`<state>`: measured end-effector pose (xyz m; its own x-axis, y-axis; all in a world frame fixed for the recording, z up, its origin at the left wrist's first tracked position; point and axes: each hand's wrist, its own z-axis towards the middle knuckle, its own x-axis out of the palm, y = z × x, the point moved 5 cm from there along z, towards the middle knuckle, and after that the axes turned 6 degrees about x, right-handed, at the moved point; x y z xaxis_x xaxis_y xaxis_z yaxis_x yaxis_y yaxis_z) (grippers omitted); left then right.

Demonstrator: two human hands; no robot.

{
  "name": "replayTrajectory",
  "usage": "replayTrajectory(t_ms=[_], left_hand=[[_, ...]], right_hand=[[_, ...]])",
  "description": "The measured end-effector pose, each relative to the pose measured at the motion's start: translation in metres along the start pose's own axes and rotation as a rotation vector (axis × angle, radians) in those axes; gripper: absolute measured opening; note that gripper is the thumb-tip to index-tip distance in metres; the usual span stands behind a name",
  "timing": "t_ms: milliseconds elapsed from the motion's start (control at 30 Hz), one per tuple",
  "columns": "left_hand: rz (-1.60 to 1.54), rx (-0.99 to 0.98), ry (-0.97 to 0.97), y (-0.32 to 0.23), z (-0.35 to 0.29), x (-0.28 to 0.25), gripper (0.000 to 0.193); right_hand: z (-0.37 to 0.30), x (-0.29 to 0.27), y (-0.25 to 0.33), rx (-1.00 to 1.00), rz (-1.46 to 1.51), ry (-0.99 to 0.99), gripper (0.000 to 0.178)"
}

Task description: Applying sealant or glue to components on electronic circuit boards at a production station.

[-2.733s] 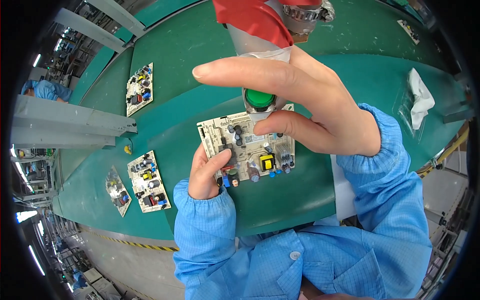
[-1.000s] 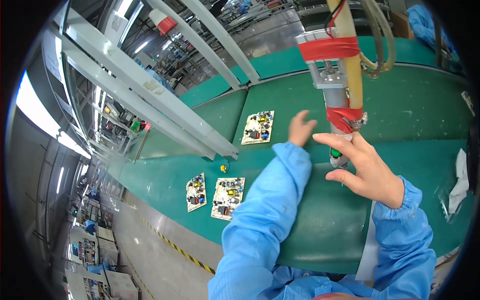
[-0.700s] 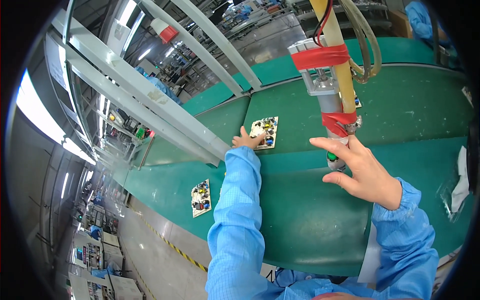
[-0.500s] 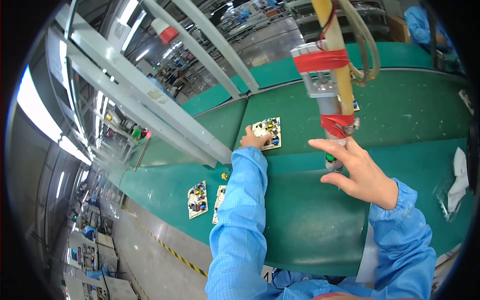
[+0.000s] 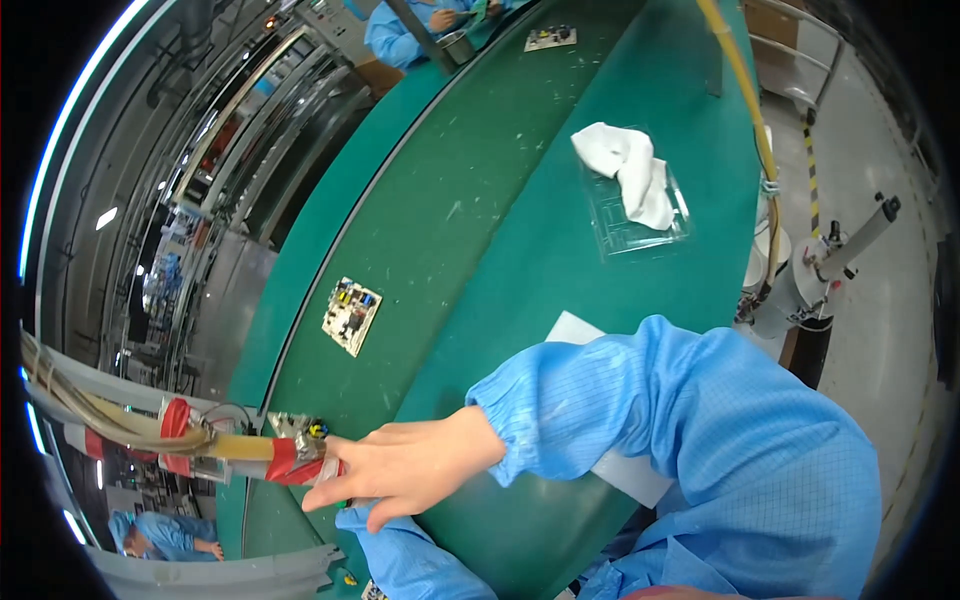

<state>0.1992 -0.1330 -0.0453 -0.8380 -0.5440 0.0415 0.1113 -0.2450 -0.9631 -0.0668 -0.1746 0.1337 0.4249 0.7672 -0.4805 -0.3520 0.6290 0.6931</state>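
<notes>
My right hand [image 5: 410, 468] reaches leftward with its fingers apart, its fingertips against the lower end of a tube-shaped tool wrapped in red tape [image 5: 290, 465]. Whether they press on it is hard to see. My left forearm, in a blue sleeve [image 5: 415, 558], runs beneath the right hand, which hides the left hand and its fingers. Beside the tool lies a partly covered circuit board [image 5: 290, 425]. Another circuit board [image 5: 352, 315], cream with blue and yellow components, rests farther along the green belt [image 5: 450, 200].
At right, a white cloth [image 5: 645, 190] lies on a clear plastic tray [image 5: 630, 240]. A third circuit board [image 5: 550, 38] is on the far belt. One co-worker [image 5: 395, 38] sits at the top, another [image 5: 170, 535] at lower left. A yellow hose [image 5: 742, 80] hangs beside a grey canister [image 5: 785, 298].
The view has swung to the right, so the tool and both arms now appear lower left. My left hand, earlier gripping a circuit board, is now hidden. The right hand remains by the tool.
</notes>
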Motion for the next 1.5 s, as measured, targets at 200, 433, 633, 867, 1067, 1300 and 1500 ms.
replayTrajectory(t_ms=[200,433,633,867,1067,1300,1500], left_hand=[[-0.23,-0.022,0.013,-0.034,-0.021,-0.01,0.048],[-0.277,-0.148,-0.163,-0.092,-0.06,-0.024,0.042],[-0.454,-0.435,-0.095,-0.078,-0.142,0.06,0.049],[-0.504,-0.609,0.083,-0.125,-0.171,0.096,0.056],[-0.575,-0.662,0.126,-0.136,-0.176,0.098,0.06],[-0.619,-0.684,0.219,-0.137,-0.181,0.097,0.061],[-0.677,-0.714,0.199,-0.14,-0.181,0.095,0.061]], right_hand=[[0.0,0.009,0.001,-0.037,0.037,-0.035,0.059],[0.008,0.011,0.009,0.0,-0.093,0.0,0.061],[0.021,0.027,0.017,-0.018,-0.131,-0.046,0.057],[0.019,0.046,0.017,-0.052,0.046,-0.012,0.055],[0.018,0.046,0.026,-0.084,-0.068,0.011,0.052],[0.021,0.043,0.02,-0.18,-0.039,-0.009,0.046],[0.024,0.042,0.027,-0.267,-0.074,-0.017,0.047]])
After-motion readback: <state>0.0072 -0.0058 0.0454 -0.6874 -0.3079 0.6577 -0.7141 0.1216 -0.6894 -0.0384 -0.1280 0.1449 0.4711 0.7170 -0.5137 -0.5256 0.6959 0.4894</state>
